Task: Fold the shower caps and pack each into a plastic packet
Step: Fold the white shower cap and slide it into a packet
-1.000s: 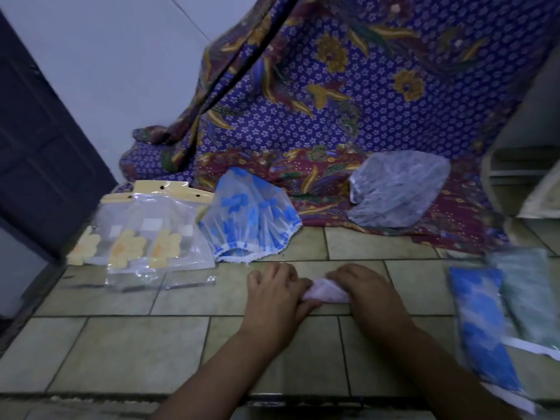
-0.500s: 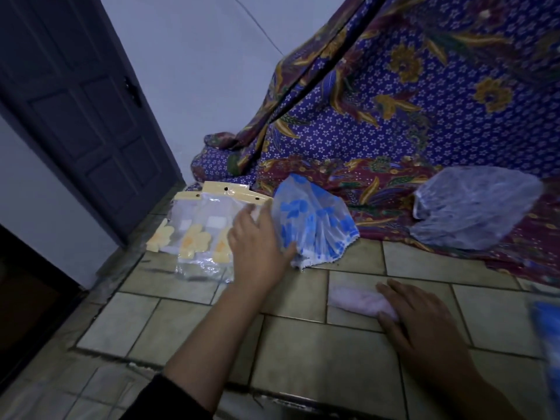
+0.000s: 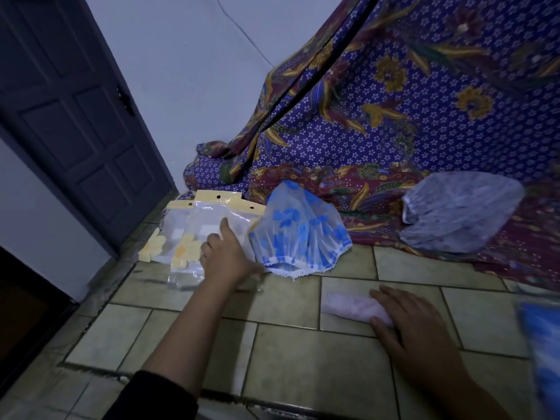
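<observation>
Head view, and we start at the left hand. Its forefinger lies straight on the top plastic packet and the other fingers are bent short beside it. Whether they have caught any plastic, I cannot tell. Under that hand the clear packets sit in a loose pile, with yellow header strips beyond the fingertip and yellow flower prints just left of the knuckles. Just right of the hand, a blue-flowered shower cap rests puffed up, its frilled edge on the tiled floor.

Over to the right hand. Its fingers are close together and curled over the far edge of the folded shower cap, with the thumb tucked against the near edge. That is a light grip on the cap's right end. The cap is a pale pink roll, flat on the floor, and it sticks out leftward from the fingers.

Beyond those fingers, well apart, a pale see-through shower cap lies on the patterned cloth, which drapes up the back. At the frame edge right of the hand is a blurred blue packet. Far left of everything stands a dark door. A black sleeve covers the left arm near the bottom.
</observation>
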